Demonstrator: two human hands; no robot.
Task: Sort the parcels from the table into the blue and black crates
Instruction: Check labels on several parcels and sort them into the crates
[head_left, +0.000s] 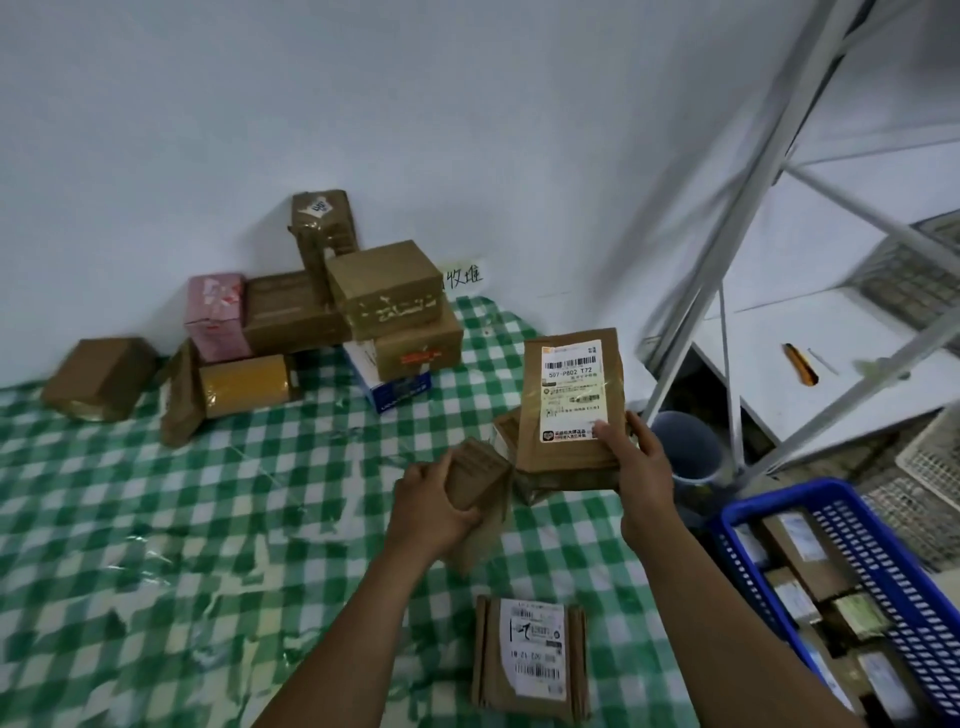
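Observation:
My right hand (641, 470) grips a flat brown parcel (569, 395) with a white shipping label, held upright above the table's right side. A small brown parcel (475, 475), blurred, is gripped by my left hand (426, 506) just left of it. Under the held parcel lies another brown parcel (506, 434). A flat labelled parcel (530, 657) lies on the green checked tablecloth (182, 519) near me. The blue crate (883, 571) sits low at the right and holds several parcels. No black crate is in view.
A pile of several boxes (384, 291), brown, pink and yellow-taped, leans against the white wall at the back. A lone brown box (98, 376) lies far left. A white metal shelf frame (727, 291) stands at the right, with a grey bin (685, 447) below it.

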